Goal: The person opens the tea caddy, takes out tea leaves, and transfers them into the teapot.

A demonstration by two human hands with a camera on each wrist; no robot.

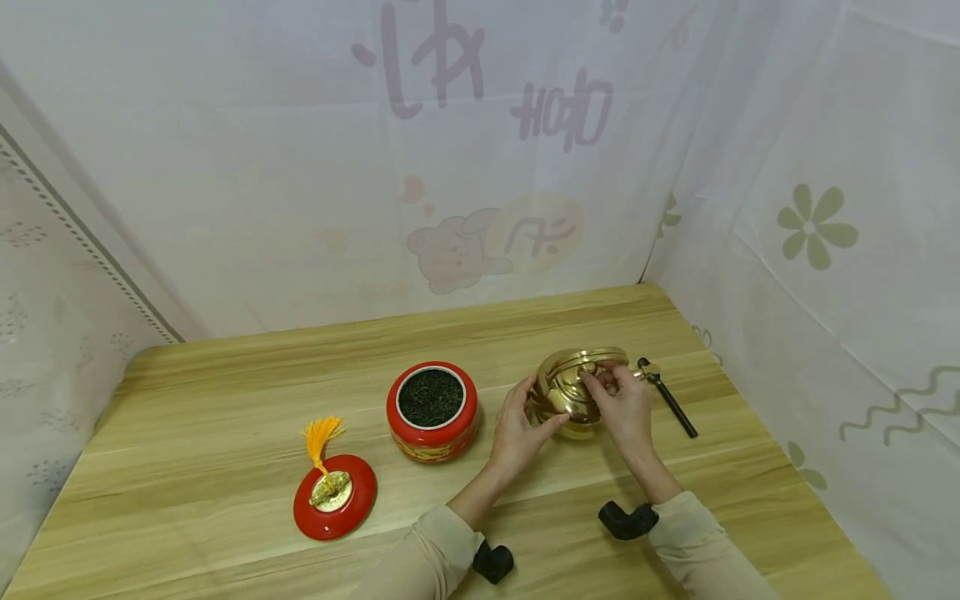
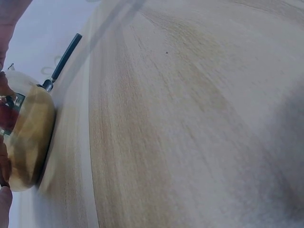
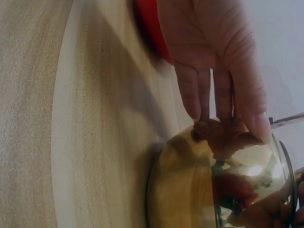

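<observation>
Step in hand: judged to be lid handling at the golden teapot; both hands work on it.
Teapot position: on the wooden table, at 3 o'clock of the red tea jar, just beside it; its black handle points toward 4 o'clock.
Left hand: fingers straight, tips laid against the pot's side wall, steadying; it grips nothing.
Right hand: fingertips curled and pinching the teapot lid at its top; whether the lid is seated or lifted cannot be told.
Red tea jar: uncovered; dark loose leaves inside.
Jar lid: flat on the table at 8 o'clock of the jar, apart from it; yellow tassel attached.
Next move calls for: a vertical pull on the lid with the body held still; the polished wall likely slips under bare fingers.
</observation>
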